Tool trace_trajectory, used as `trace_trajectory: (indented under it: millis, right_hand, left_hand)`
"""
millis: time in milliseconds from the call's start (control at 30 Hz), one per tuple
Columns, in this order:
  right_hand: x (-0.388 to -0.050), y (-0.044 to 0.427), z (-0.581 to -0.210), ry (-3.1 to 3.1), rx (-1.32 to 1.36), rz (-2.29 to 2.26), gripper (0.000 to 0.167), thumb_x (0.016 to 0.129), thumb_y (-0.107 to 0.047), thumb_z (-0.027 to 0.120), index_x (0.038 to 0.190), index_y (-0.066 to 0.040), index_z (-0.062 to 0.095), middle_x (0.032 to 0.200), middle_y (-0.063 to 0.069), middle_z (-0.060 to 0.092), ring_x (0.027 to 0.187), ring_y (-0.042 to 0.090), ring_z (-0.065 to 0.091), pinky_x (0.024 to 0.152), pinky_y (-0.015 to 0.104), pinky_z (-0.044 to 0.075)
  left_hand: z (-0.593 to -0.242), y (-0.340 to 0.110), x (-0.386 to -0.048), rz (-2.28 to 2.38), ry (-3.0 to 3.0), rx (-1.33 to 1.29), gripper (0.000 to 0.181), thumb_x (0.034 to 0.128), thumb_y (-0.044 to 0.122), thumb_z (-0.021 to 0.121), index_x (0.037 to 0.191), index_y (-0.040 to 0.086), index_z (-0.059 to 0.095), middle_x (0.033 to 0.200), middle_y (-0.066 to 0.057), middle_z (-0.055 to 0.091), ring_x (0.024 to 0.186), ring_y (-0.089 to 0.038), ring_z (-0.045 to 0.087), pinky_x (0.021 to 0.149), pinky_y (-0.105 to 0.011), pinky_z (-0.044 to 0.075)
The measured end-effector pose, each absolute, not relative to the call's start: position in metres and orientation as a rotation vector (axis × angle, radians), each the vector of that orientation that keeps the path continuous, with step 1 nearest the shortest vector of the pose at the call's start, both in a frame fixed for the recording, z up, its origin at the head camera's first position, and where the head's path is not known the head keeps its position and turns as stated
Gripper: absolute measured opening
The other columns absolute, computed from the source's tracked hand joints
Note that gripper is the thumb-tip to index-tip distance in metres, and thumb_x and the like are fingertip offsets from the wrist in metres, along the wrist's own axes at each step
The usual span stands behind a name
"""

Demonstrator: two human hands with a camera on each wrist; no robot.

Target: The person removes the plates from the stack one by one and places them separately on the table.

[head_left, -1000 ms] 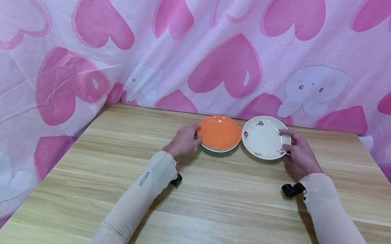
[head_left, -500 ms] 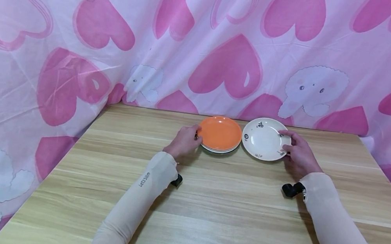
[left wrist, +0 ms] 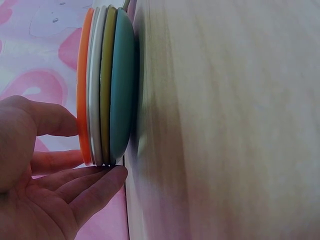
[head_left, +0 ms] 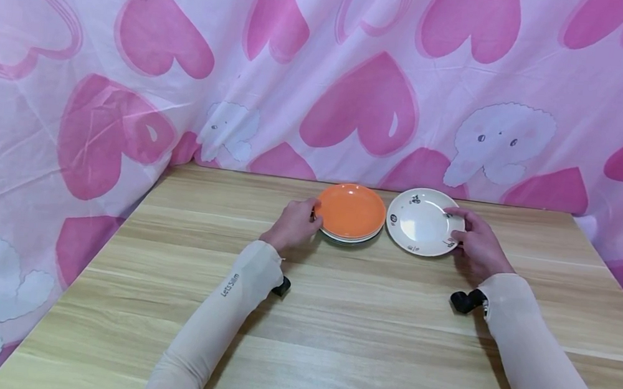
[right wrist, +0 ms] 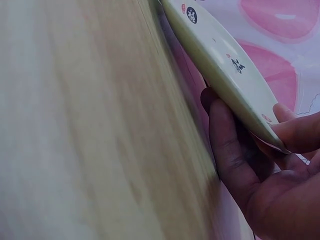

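Note:
A stack of plates stands at the back of the table, with an orange plate (head_left: pixel 350 211) on top. Under it the left wrist view shows white rims (left wrist: pixel 97 90), a mustard-coloured plate (left wrist: pixel 106 90) and a teal plate (left wrist: pixel 122 90) at the bottom. My left hand (head_left: pixel 293 223) touches the stack's left edge, its fingers fairly straight against the rims. To the right of the stack, my right hand (head_left: pixel 478 243) holds a white plate (head_left: pixel 423 221) with small dark printed marks. Its thumb lies on top of the rim and fingers are underneath; the plate is tilted, right side raised.
The wood-grain table (head_left: pixel 353 342) runs back to a pink curtain (head_left: pixel 275 103) with hearts and dog faces, which also hangs at both sides. Black wrist mounts (head_left: pixel 466 302) stick out from the sleeves.
The white plate has shifted very slightly toward me and to the right, with the right hand still on its rim. The left hand and the stack stay in place.

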State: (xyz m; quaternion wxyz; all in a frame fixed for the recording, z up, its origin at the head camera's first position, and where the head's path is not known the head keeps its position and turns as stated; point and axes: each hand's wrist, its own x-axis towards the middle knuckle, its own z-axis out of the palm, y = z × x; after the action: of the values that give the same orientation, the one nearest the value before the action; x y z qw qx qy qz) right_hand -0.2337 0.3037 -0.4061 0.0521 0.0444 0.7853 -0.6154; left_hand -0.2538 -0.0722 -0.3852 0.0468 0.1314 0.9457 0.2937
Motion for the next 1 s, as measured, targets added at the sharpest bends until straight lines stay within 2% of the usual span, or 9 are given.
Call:
trace_trajectory:
  millis: [167, 400, 633, 833, 1000]
  right_hand:
    - [-0.235, 0.305, -0.407, 2.408, 0.125, -1.853, 0.054, 0.095, 0.009, 0.042, 0.144, -0.014, 0.042, 0.12, -0.007, 0.046, 0.08, 0.003, 0.057, 0.063, 0.021, 0.051]
    - [-0.236, 0.305, -0.407, 2.492, 0.122, -1.764, 0.058, 0.094, 0.008, 0.042, 0.15, -0.007, 0.036, 0.137, 0.011, 0.041, 0.081, 0.005, 0.056, 0.063, 0.022, 0.052]
    - [-0.235, 0.304, -0.404, 2.531, 0.142, -1.676, 0.06, 0.094, 0.008, 0.042, 0.152, -0.005, 0.034, 0.142, 0.018, 0.039, 0.084, 0.006, 0.054, 0.065, 0.021, 0.052]
    - [-0.235, 0.304, -0.397, 2.632, 0.099, -1.498, 0.059, 0.096, 0.004, 0.042, 0.153, -0.006, 0.037, 0.154, 0.022, 0.033, 0.09, 0.011, 0.052, 0.065, 0.022, 0.05]
    - [-0.235, 0.304, -0.394, 2.708, 0.058, -1.371, 0.058, 0.094, 0.004, 0.046, 0.151, -0.003, 0.041, 0.153, 0.026, 0.035, 0.095, 0.02, 0.051, 0.063, 0.023, 0.05]
  left_hand:
    - [-0.385, -0.072, -0.255, 0.891, 2.89, 0.392, 0.044, 0.1001, 0.019, 0.054, 0.142, 0.004, 0.052, 0.106, -0.008, 0.065, 0.084, -0.018, 0.058, 0.075, -0.026, 0.048]
    - [-0.385, -0.071, -0.254, 0.888, 2.887, 0.387, 0.045, 0.1002, 0.019, 0.054, 0.143, 0.004, 0.051, 0.106, -0.008, 0.065, 0.083, -0.018, 0.058, 0.073, -0.026, 0.047]
    - [-0.384, -0.071, -0.253, 0.885, 2.881, 0.385, 0.048, 0.1006, 0.019, 0.054, 0.146, 0.004, 0.048, 0.112, -0.009, 0.065, 0.085, -0.018, 0.058, 0.076, -0.027, 0.048]
    - [-0.384, -0.071, -0.253, 0.896, 2.882, 0.386, 0.048, 0.1005, 0.019, 0.054, 0.145, 0.004, 0.048, 0.113, -0.009, 0.065, 0.085, -0.018, 0.058, 0.075, -0.026, 0.048]
    - [-0.385, -0.071, -0.253, 0.896, 2.878, 0.391, 0.048, 0.1007, 0.019, 0.053, 0.146, 0.004, 0.048, 0.109, -0.009, 0.065, 0.083, -0.017, 0.058, 0.074, -0.026, 0.048]
